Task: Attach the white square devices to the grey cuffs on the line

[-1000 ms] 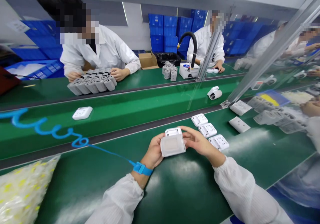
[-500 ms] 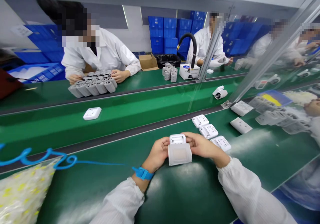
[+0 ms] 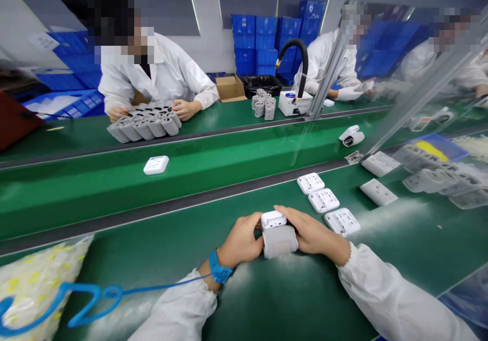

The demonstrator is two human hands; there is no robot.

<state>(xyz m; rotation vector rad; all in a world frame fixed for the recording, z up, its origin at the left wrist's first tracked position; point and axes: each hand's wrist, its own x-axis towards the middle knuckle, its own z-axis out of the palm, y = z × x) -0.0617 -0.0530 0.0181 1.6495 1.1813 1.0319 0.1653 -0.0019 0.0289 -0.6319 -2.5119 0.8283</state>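
While my left hand [image 3: 241, 238] and right hand [image 3: 313, 230] grasp the white device [image 3: 273, 221] with its grey cuff [image 3: 280, 242] over the counter [image 3: 290, 300], three white casings [image 3: 323, 200] lie just past the right one. A blue cord [image 3: 152, 288] crosses the plastic bag [image 3: 41, 270] at left. Beyond, another casing [image 3: 156, 164] rests on the green belt [image 3: 229, 160]; a slanting metal post [image 3: 415, 87] blocks part of the view.

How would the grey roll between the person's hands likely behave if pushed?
The grey roll would probably give under pressure, since its covering looks cloth-like. Its matt look suggests it may not be slippery. Its rounded sides might let it rock, though the white case at its far edge could hinder rolling.
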